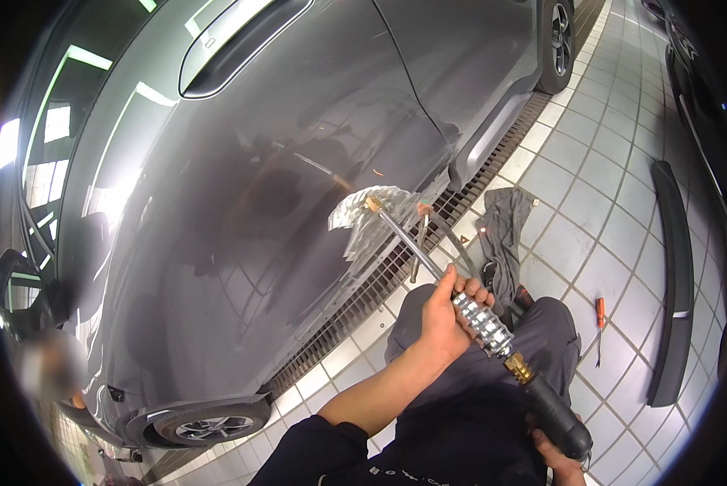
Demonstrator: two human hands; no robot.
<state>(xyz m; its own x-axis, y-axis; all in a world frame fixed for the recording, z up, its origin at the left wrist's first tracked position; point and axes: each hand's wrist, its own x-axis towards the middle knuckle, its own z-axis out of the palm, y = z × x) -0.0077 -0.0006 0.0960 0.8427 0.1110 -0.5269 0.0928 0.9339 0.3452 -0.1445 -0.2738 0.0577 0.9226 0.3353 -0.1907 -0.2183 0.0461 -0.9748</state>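
Note:
I hold a slide hammer dent puller [485, 326] slantwise in front of the grey car door [298, 154]. My left hand [448, 314] is closed around it at the upper end of its ribbed chrome weight. Lower down, my right hand [554, 455] grips the end of the black handle, with most of its fingers hidden. The brass tip of the puller reaches a bare, sanded metal patch [359, 212] low on the door; whether it is attached there I cannot tell. Beside the patch, a copper-coloured clamp [425, 211] with a dark cable sits at the panel's lower edge.
A dark grey cloth [503, 235] lies on the tiles by my knees. Further right are a red-handled screwdriver [600, 314] and a long black trim strip [671, 292]. A floor grate [335, 314] runs under the car's side, between its two wheels. Another dark car [695, 105] stands far right.

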